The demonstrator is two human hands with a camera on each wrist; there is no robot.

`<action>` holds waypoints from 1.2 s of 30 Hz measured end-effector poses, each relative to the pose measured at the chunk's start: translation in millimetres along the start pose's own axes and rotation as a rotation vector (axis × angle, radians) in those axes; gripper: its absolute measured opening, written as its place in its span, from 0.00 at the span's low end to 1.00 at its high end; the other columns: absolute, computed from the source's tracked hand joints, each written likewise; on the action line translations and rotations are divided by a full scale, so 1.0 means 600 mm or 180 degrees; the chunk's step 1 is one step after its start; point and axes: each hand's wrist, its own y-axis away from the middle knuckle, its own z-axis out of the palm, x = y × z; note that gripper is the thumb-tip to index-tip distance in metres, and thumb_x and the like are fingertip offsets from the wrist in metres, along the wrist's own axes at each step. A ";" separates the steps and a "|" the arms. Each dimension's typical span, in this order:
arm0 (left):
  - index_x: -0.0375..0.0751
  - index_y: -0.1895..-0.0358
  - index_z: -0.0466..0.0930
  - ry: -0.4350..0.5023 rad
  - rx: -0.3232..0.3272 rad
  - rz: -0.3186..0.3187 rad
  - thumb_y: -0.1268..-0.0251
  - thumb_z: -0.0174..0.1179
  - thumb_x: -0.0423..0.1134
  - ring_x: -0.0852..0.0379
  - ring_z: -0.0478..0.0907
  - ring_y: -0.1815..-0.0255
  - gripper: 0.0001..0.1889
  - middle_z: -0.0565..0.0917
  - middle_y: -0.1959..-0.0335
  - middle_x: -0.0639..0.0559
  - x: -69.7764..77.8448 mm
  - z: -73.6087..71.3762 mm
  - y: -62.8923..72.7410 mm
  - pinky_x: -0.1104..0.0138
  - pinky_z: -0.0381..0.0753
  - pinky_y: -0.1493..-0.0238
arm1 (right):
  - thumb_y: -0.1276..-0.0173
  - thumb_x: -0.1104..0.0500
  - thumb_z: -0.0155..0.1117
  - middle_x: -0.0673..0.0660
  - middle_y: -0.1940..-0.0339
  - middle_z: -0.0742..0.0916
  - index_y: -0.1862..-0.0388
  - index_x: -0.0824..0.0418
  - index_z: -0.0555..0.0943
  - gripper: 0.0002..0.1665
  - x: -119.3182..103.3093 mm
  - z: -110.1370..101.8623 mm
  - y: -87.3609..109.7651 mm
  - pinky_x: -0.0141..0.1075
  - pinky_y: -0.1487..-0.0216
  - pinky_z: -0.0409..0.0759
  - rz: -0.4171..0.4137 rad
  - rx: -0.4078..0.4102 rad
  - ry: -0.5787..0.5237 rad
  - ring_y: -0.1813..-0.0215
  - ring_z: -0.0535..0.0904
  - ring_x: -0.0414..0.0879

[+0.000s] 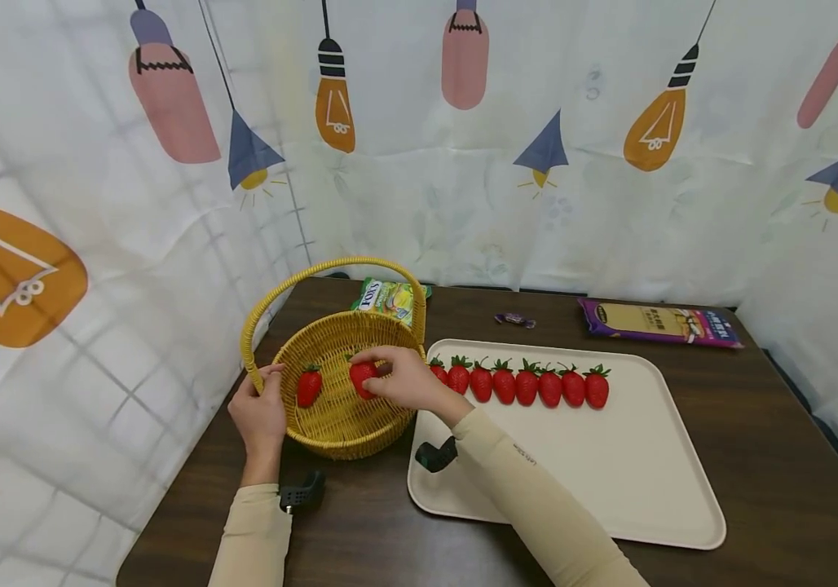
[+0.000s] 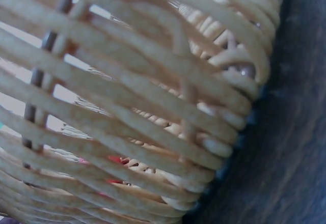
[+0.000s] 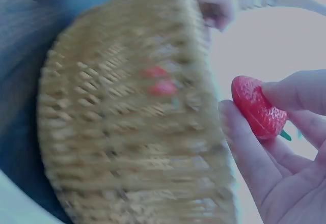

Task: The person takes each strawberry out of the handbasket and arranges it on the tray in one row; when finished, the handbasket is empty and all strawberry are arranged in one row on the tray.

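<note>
In the head view my left hand [image 1: 259, 416] grips the yellow wicker basket [image 1: 349, 448] at its left rim, by the foot of the arched handle. My right hand [image 1: 406, 379] pinches a red strawberry [image 1: 362, 377] between thumb and fingers above the basket's right half. Seen from the right wrist, that strawberry [image 3: 257, 107] is just past the rim, its green leaf tip pointing down. A second strawberry [image 1: 309, 386] rests inside the basket on the left. The left wrist view is filled by the basket's woven side [image 2: 127, 91]; my left fingers are hidden there.
Beside the basket lies a cream tray [image 1: 573, 473] with a row of several strawberries [image 1: 527, 383] along its far side. Behind are a green candy bag [image 1: 385, 298], a small wrapped candy [image 1: 514, 319] and a long purple snack packet [image 1: 657, 323]. A patterned curtain [image 1: 426, 204] surrounds the brown table [image 1: 382, 530].
</note>
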 end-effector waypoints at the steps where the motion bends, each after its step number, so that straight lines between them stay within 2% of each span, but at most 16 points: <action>1: 0.40 0.61 0.88 0.0002 -0.0005 -0.0016 0.30 0.55 0.40 0.59 0.60 0.83 0.13 0.82 0.74 0.39 0.000 0.000 0.000 0.69 0.59 0.79 | 0.35 0.63 0.65 0.52 0.45 0.84 0.43 0.54 0.82 0.20 0.000 -0.008 0.004 0.33 0.63 0.81 -0.0002 0.0045 -0.0042 0.55 0.83 0.43; 5: 0.40 0.60 0.88 0.0005 -0.0035 -0.0037 0.30 0.55 0.40 0.58 0.60 0.83 0.13 0.82 0.74 0.39 0.001 0.000 0.000 0.69 0.60 0.79 | 0.34 0.63 0.63 0.53 0.46 0.84 0.42 0.55 0.82 0.21 0.011 -0.037 0.026 0.34 0.64 0.81 0.0051 0.0169 -0.0098 0.55 0.82 0.45; 8: 0.39 0.60 0.88 0.0015 -0.0034 -0.0016 0.31 0.55 0.39 0.60 0.63 0.81 0.12 0.84 0.68 0.37 0.002 0.000 0.001 0.70 0.62 0.77 | 0.33 0.64 0.62 0.56 0.48 0.84 0.41 0.57 0.81 0.21 0.028 -0.057 0.048 0.40 0.67 0.82 0.0140 0.0226 -0.0325 0.59 0.83 0.50; 10: 0.39 0.60 0.88 -0.0006 -0.0043 0.0024 0.30 0.55 0.40 0.61 0.62 0.82 0.12 0.84 0.70 0.39 0.003 0.000 0.001 0.70 0.61 0.78 | 0.33 0.64 0.61 0.57 0.48 0.83 0.41 0.59 0.80 0.20 0.041 -0.071 0.065 0.44 0.70 0.81 0.0210 0.0307 -0.0464 0.61 0.83 0.52; 12: 0.40 0.60 0.89 -0.0027 -0.0052 0.0059 0.30 0.55 0.40 0.62 0.60 0.83 0.12 0.82 0.76 0.44 0.003 0.000 0.001 0.70 0.60 0.79 | 0.33 0.65 0.61 0.58 0.46 0.82 0.41 0.60 0.80 0.21 0.055 -0.085 0.081 0.47 0.70 0.81 0.0262 0.0405 -0.0579 0.61 0.83 0.53; 14: 0.40 0.60 0.89 -0.0020 -0.0048 0.0070 0.30 0.56 0.40 0.62 0.57 0.85 0.12 0.79 0.82 0.52 0.004 -0.001 0.001 0.69 0.58 0.80 | 0.33 0.65 0.61 0.58 0.44 0.82 0.41 0.60 0.80 0.20 0.066 -0.099 0.097 0.46 0.69 0.81 0.0320 0.0514 -0.0587 0.58 0.82 0.51; 16: 0.41 0.60 0.89 -0.0009 -0.0038 0.0061 0.30 0.56 0.40 0.62 0.58 0.84 0.12 0.79 0.82 0.61 0.004 -0.002 0.000 0.69 0.59 0.80 | 0.33 0.65 0.62 0.58 0.43 0.81 0.42 0.60 0.80 0.20 0.076 -0.113 0.113 0.43 0.69 0.80 0.0357 0.0612 -0.0553 0.57 0.82 0.52; 18: 0.40 0.60 0.89 0.0024 -0.0028 0.0037 0.30 0.56 0.41 0.63 0.61 0.83 0.12 0.80 0.79 0.64 0.004 -0.002 0.000 0.70 0.61 0.78 | 0.34 0.65 0.62 0.58 0.43 0.82 0.42 0.60 0.81 0.20 0.084 -0.126 0.128 0.43 0.68 0.81 0.0411 0.0698 -0.0504 0.56 0.81 0.53; 20: 0.41 0.60 0.89 0.0027 -0.0013 0.0019 0.30 0.56 0.41 0.62 0.62 0.81 0.12 0.83 0.75 0.61 0.003 -0.003 0.001 0.71 0.62 0.77 | 0.33 0.64 0.63 0.60 0.44 0.82 0.42 0.59 0.80 0.20 0.091 -0.139 0.143 0.43 0.68 0.80 0.0467 0.0769 -0.0476 0.56 0.81 0.54; 23: 0.41 0.60 0.89 0.0028 -0.0009 0.0007 0.30 0.56 0.41 0.62 0.62 0.81 0.12 0.85 0.70 0.47 0.003 -0.004 0.002 0.71 0.61 0.78 | 0.32 0.64 0.62 0.61 0.43 0.82 0.41 0.59 0.79 0.20 0.103 -0.158 0.164 0.48 0.63 0.82 0.0558 0.0872 -0.0464 0.54 0.81 0.55; 26: 0.40 0.60 0.89 0.0005 -0.0030 -0.0001 0.30 0.55 0.41 0.61 0.60 0.82 0.13 0.84 0.67 0.37 0.001 -0.004 0.003 0.70 0.60 0.79 | 0.31 0.64 0.61 0.62 0.42 0.81 0.39 0.60 0.78 0.21 0.116 -0.177 0.185 0.50 0.58 0.83 0.0666 0.0989 -0.0493 0.51 0.81 0.55; 30: 0.40 0.60 0.88 0.0016 -0.0022 -0.0040 0.30 0.55 0.41 0.59 0.64 0.80 0.13 0.85 0.64 0.35 -0.002 -0.005 0.001 0.70 0.62 0.77 | 0.31 0.64 0.61 0.63 0.41 0.79 0.38 0.60 0.77 0.22 0.128 -0.198 0.206 0.45 0.55 0.83 0.0763 0.1186 -0.0555 0.50 0.80 0.55; 36: 0.39 0.59 0.88 0.0040 -0.0037 -0.0077 0.30 0.54 0.41 0.57 0.63 0.79 0.13 0.81 0.70 0.32 -0.003 -0.004 -0.002 0.70 0.61 0.76 | 0.31 0.63 0.61 0.63 0.42 0.78 0.38 0.61 0.77 0.22 0.140 -0.231 0.220 0.37 0.57 0.83 0.0742 0.1453 -0.0624 0.51 0.80 0.54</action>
